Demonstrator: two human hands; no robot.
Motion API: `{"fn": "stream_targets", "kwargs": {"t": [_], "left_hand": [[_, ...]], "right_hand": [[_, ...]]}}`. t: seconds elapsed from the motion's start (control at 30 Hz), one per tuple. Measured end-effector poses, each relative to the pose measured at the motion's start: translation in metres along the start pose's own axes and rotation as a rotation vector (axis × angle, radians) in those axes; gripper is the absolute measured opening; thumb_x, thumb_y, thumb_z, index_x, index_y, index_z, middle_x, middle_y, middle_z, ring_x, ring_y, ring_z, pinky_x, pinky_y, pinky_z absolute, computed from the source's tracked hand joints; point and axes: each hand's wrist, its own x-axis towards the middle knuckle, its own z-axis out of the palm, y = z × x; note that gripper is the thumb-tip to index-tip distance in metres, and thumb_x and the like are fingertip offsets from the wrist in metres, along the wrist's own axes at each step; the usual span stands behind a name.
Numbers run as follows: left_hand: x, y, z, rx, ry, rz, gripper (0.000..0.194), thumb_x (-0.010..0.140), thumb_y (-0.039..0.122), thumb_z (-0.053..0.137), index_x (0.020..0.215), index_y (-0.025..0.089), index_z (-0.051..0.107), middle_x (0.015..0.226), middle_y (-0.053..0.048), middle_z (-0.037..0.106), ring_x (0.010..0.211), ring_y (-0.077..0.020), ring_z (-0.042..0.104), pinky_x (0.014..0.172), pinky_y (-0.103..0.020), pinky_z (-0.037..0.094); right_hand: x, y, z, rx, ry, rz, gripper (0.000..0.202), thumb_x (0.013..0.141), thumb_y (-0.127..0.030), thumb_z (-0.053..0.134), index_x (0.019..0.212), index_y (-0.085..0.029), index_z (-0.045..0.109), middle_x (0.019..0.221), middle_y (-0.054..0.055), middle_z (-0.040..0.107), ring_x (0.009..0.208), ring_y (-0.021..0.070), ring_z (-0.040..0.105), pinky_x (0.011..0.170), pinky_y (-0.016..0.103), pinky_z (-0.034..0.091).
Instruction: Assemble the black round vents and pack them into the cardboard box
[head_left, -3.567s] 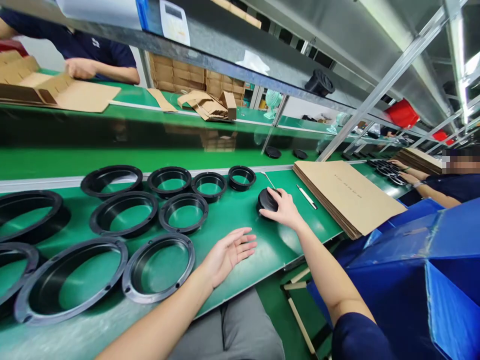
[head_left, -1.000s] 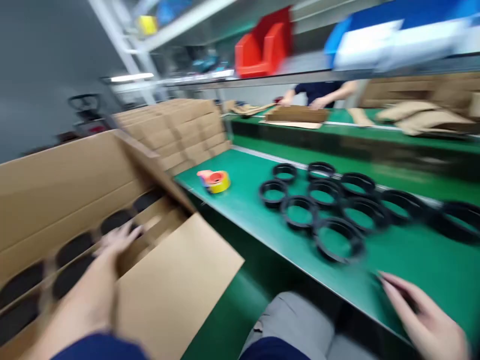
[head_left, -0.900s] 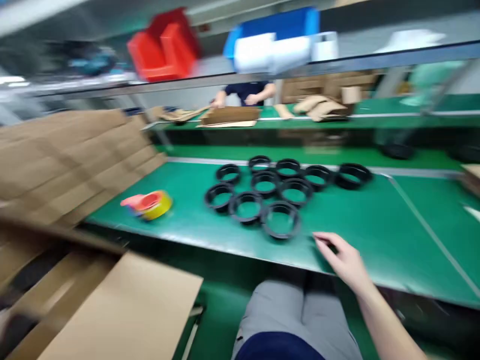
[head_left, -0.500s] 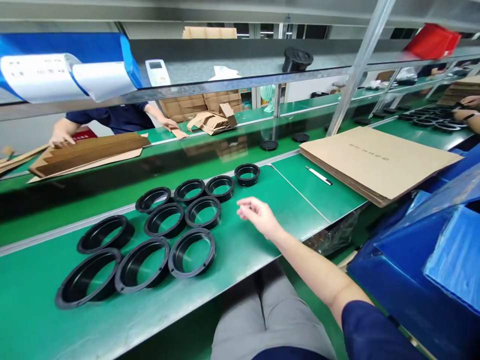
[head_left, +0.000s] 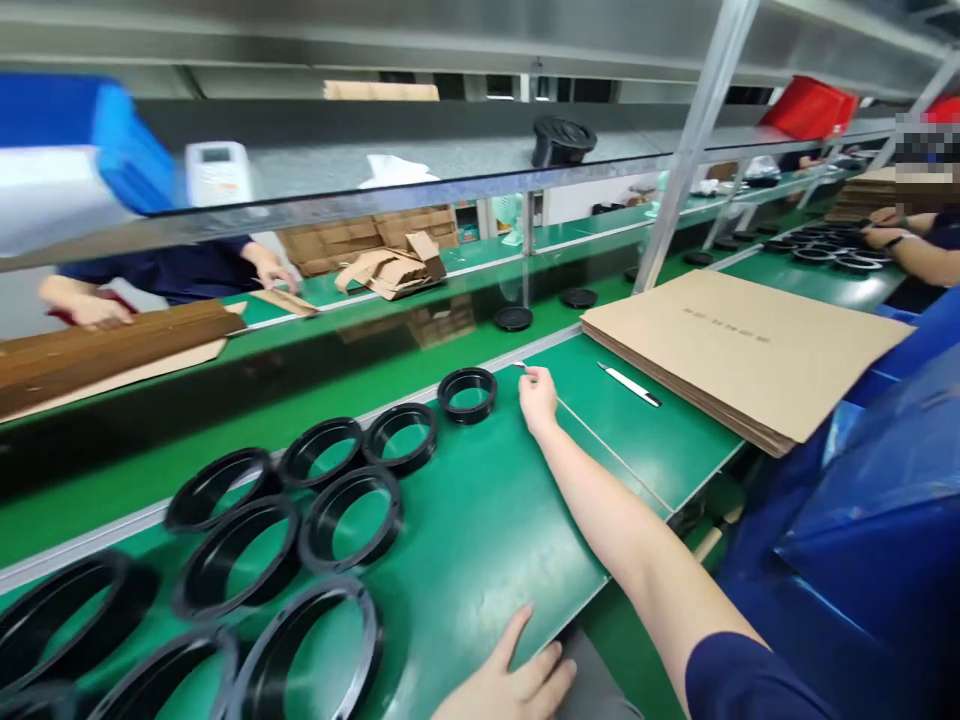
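My right hand (head_left: 538,402) reaches to the far side of the green work surface (head_left: 465,540), its fingers pinched at the far end of a thin white line (head_left: 600,440). A small pale bit shows at the fingertips, too small to name. My left hand (head_left: 517,675) is low at the near edge, fingers spread, holding nothing. Several black flanged rings lie to the left. The nearest to my right hand is a small ring (head_left: 467,396); a larger ring (head_left: 351,520) and a big front ring (head_left: 307,655) lie nearer me, the latter cut off below.
A white pen-like tool (head_left: 630,384) lies right of the line, beside a stack of cardboard sheets (head_left: 742,330). Blue plastic-covered bins (head_left: 862,540) stand at right. A metal post (head_left: 694,150) and shelf (head_left: 442,180) cross ahead. Co-workers' hands are at far left and far right.
My right hand has moved forward to the far end of the white line, its fingers now pinched. My left hand has come into view at the bottom. The view has shifted, bringing the rings lower and further left.
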Motion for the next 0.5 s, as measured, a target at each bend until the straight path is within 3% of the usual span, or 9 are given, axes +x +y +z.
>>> {"fn": "stream_targets", "kwargs": {"t": [0.1,0.17,0.37,0.5], "left_hand": [[-0.002,-0.002,0.008,-0.124,0.079,-0.054,0.021,0.107,0.033,0.056,0.112,0.033,0.076,0.122,0.008,0.074,0.114,-0.012,0.06,0.136,-0.049,0.016],[-0.004,-0.005,0.005,-0.213,0.09,-0.023,0.022,0.106,0.028,0.055,0.114,0.034,0.075,0.113,0.007,0.075,0.112,-0.0123,0.061,0.136,-0.052,0.008],[-0.006,-0.01,-0.009,-0.362,-0.029,0.005,0.024,0.105,0.026,0.053,0.117,0.026,0.074,0.114,0.0,0.077,0.112,-0.0163,0.066,0.125,-0.043,0.036],[-0.004,-0.009,-0.021,-0.398,-0.076,-0.005,0.026,0.105,0.032,0.056,0.125,0.024,0.071,0.123,-0.002,0.075,0.118,-0.0196,0.065,0.119,-0.046,0.041]], "right_hand": [[0.004,0.004,0.01,-0.069,0.029,0.087,0.019,0.093,-0.027,0.057,0.111,-0.02,0.059,0.108,0.007,0.069,0.091,0.0222,0.065,0.09,0.036,0.05],[0.007,0.006,0.013,-0.116,0.038,0.108,0.018,0.096,-0.029,0.058,0.112,-0.023,0.059,0.108,0.003,0.07,0.089,0.0192,0.067,0.089,0.033,0.051],[0.004,0.005,0.006,-0.162,0.0,0.103,0.019,0.098,-0.026,0.056,0.116,-0.021,0.06,0.111,0.003,0.07,0.088,0.0178,0.066,0.088,0.032,0.05],[0.001,0.005,0.002,-0.14,-0.033,0.077,0.027,0.095,-0.025,0.055,0.122,-0.02,0.06,0.113,0.005,0.068,0.086,0.0182,0.064,0.089,0.034,0.05]]}}
